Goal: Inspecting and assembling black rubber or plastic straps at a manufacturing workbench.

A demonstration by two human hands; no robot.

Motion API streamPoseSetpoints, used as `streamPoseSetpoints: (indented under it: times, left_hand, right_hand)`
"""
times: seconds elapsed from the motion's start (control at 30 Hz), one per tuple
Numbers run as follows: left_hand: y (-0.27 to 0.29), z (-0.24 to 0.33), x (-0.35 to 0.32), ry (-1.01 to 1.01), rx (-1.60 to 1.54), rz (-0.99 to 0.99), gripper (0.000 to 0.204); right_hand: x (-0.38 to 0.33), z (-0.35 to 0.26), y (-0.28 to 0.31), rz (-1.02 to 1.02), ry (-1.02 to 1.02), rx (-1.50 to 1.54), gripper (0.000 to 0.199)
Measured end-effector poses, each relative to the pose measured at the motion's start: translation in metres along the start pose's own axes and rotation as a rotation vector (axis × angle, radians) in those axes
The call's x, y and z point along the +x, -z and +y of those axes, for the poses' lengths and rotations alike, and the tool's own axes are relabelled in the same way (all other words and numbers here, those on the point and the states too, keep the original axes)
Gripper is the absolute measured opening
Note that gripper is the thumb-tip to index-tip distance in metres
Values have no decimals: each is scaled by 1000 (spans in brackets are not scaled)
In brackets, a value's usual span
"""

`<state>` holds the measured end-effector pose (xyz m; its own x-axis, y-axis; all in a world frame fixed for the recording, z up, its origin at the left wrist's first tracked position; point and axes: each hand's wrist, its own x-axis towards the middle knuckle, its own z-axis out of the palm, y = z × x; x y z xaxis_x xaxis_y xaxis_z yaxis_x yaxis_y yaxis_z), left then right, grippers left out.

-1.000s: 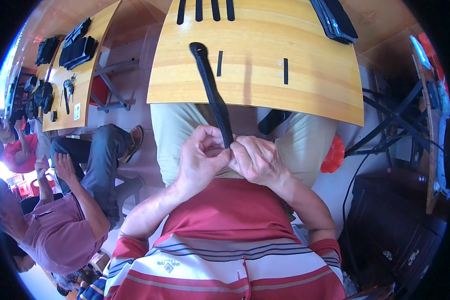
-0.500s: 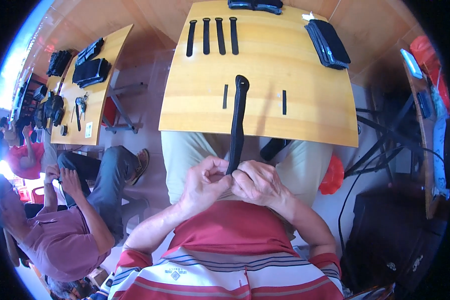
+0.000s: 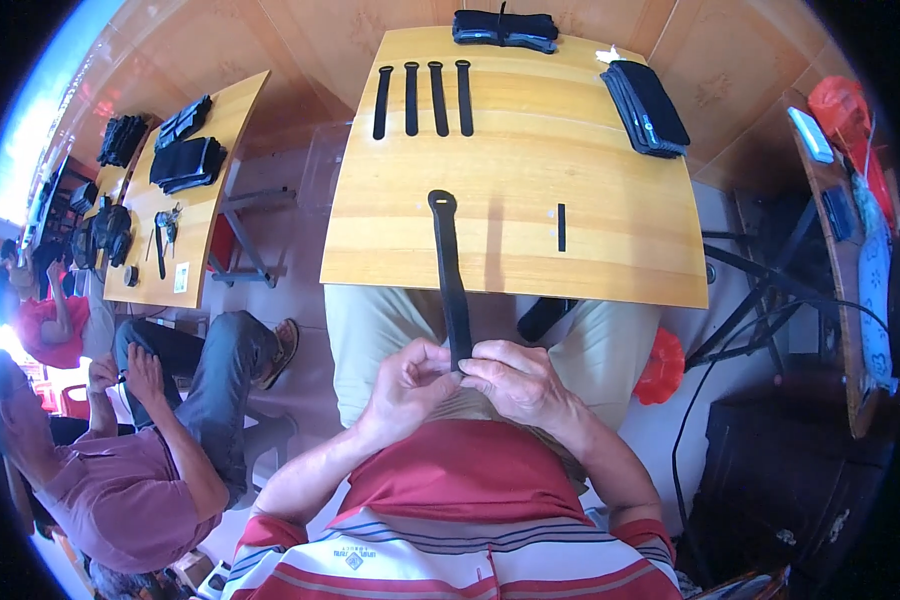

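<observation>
Black strap (image 3: 451, 275) | held: left hand (image 3: 408, 392), right hand (image 3: 519, 383) | lower end: hidden

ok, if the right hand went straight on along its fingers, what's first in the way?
Likely the lower end of the black strap, which the fingertips of the right hand seem to touch, then the left hand; depth there is unclear.

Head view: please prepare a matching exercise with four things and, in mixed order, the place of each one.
1. Single slotted black strap
2. Four slotted black straps
3. Short black strip
4. Stack of dark flat pieces

A. Wooden table, right edge, far half
B. Held by left hand and right hand
C. Same table, near half, right of centre
D. Same table, far left, in a row

Pairs: 1-B; 2-D; 3-C; 4-A
</observation>
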<state>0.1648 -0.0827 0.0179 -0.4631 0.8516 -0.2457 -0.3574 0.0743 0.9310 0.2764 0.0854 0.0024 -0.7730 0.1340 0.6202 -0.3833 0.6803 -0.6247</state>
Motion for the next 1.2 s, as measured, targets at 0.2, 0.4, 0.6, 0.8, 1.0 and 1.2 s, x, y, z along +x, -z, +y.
streamPoseSetpoints:
  times: [0.2,0.4,0.6,0.8,1.0,1.2]
  left_hand:
    - [-4,0,0,-12,27,34,17]
    - [-15,-8,1,-109,94,160,17]
    - [-9,-14,-2,-70,272,210,17]
    - [7,36,-11,59,585,-59,17]
    - [24,56,-17,-24,629,-211,20]
    - [18,47,-12,44,382,-206,27]
  right_hand:
    - [-11,1,-5,38,16,-54,30]
    - [-14,-1,-18,141,129,-359,17]
    - [-13,-5,-18,9,24,-232,11]
    - [-8,-9,-5,-202,35,-142,13]
    - [9,-19,11,-148,28,-86,18]
    - [13,-31,-2,-103,72,-43,27]
